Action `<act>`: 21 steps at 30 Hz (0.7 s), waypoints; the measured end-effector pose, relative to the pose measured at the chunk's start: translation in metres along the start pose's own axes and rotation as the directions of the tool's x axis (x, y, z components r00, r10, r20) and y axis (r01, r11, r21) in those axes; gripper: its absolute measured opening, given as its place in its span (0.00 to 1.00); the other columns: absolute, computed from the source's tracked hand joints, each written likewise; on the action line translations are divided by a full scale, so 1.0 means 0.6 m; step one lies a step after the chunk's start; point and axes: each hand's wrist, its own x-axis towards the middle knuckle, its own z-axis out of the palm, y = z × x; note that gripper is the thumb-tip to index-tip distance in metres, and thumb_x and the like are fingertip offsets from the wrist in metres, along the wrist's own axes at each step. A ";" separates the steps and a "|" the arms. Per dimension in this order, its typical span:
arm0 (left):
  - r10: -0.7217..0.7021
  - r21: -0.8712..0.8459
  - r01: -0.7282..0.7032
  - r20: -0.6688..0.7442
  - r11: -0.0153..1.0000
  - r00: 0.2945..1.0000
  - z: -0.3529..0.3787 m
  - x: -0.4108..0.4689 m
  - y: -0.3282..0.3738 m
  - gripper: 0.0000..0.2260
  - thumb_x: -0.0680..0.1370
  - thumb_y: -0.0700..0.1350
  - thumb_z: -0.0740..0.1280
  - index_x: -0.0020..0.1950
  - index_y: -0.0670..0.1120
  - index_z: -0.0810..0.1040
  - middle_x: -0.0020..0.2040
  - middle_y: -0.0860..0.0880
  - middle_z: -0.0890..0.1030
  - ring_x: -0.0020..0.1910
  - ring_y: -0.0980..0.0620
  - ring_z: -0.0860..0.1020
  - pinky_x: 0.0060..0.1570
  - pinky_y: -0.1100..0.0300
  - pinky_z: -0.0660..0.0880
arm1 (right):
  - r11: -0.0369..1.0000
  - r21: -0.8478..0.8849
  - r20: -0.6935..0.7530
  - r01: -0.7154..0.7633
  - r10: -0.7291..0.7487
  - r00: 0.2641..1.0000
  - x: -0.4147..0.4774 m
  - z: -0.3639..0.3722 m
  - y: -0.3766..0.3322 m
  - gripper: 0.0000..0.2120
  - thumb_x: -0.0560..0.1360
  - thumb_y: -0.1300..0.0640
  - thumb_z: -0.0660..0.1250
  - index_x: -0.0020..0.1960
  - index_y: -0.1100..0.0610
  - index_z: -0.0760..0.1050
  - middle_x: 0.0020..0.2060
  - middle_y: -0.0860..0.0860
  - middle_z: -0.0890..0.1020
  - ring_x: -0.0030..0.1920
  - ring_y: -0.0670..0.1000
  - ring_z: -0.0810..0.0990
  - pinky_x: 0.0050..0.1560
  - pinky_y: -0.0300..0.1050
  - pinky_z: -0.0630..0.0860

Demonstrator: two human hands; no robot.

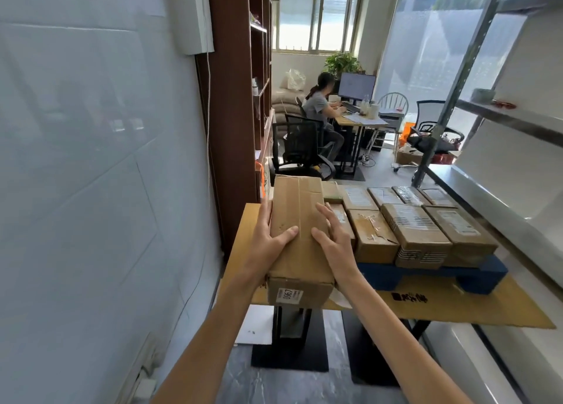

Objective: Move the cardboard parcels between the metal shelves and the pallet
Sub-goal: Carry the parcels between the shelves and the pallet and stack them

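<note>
The white label (289, 296) on the near end face of the long parcel (297, 221) bears large digits, turned sideways, that read 0967; the finer print beside them is too small to read; the cardboard sheet (472, 307) under the blue pallet (475, 274) carries a black printed mark (409, 297), its characters illegible; the stacked parcels (417, 236) on the pallet show white shipping labels (356, 196) and black barcode stripes (409, 217), none of them readable.
</note>
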 end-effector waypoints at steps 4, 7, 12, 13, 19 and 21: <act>-0.107 -0.108 0.106 0.002 0.988 0.994 -0.032 0.103 -0.018 0.45 0.75 0.46 0.71 0.78 0.56 0.40 0.76 0.53 0.57 0.63 0.55 0.69 0.50 0.63 0.74 | 0.999 0.041 -0.035 -0.005 0.006 0.999 0.093 0.030 0.010 0.24 0.77 0.62 0.63 0.70 0.48 0.64 0.68 0.53 0.68 0.65 0.52 0.71 0.51 0.40 0.78; -0.283 -0.177 0.276 -0.012 0.945 0.959 -0.059 0.176 -0.027 0.41 0.74 0.50 0.73 0.78 0.51 0.50 0.66 0.48 0.68 0.54 0.52 0.75 0.41 0.60 0.74 | 1.000 -0.022 -0.038 0.020 -0.021 0.999 0.167 0.056 0.013 0.24 0.77 0.62 0.64 0.70 0.47 0.65 0.67 0.51 0.69 0.61 0.46 0.72 0.47 0.35 0.77; -0.428 -0.213 0.449 0.138 0.868 0.893 -0.109 0.292 -0.052 0.28 0.73 0.52 0.73 0.68 0.49 0.65 0.54 0.45 0.77 0.50 0.47 0.79 0.38 0.58 0.76 | 0.999 -0.034 -0.071 0.013 -0.015 0.997 0.260 0.102 0.039 0.24 0.76 0.62 0.65 0.67 0.43 0.65 0.66 0.53 0.69 0.62 0.52 0.73 0.53 0.46 0.79; -0.424 -0.212 0.454 0.174 0.865 0.889 -0.120 0.313 -0.058 0.29 0.72 0.53 0.74 0.69 0.50 0.66 0.56 0.44 0.78 0.51 0.46 0.79 0.39 0.57 0.77 | 1.000 -0.025 -0.084 -0.004 0.002 0.996 0.274 0.112 0.047 0.25 0.76 0.61 0.65 0.67 0.42 0.65 0.66 0.53 0.70 0.62 0.52 0.73 0.51 0.45 0.80; -0.357 -0.195 0.406 0.242 0.893 0.902 -0.174 0.413 -0.078 0.26 0.73 0.47 0.73 0.67 0.50 0.68 0.55 0.45 0.79 0.49 0.48 0.82 0.39 0.59 0.78 | 0.983 0.119 -0.187 -0.141 0.162 0.969 0.358 0.139 0.056 0.25 0.76 0.58 0.66 0.70 0.48 0.62 0.56 0.43 0.72 0.53 0.43 0.75 0.41 0.36 0.76; -0.353 -0.178 0.412 0.287 0.894 0.891 -0.183 0.434 -0.077 0.30 0.69 0.48 0.76 0.68 0.51 0.68 0.55 0.45 0.79 0.48 0.47 0.82 0.40 0.58 0.79 | 0.959 0.151 -0.186 -0.239 0.265 0.946 0.396 0.125 0.057 0.27 0.76 0.53 0.66 0.72 0.49 0.59 0.56 0.46 0.72 0.50 0.43 0.74 0.42 0.39 0.75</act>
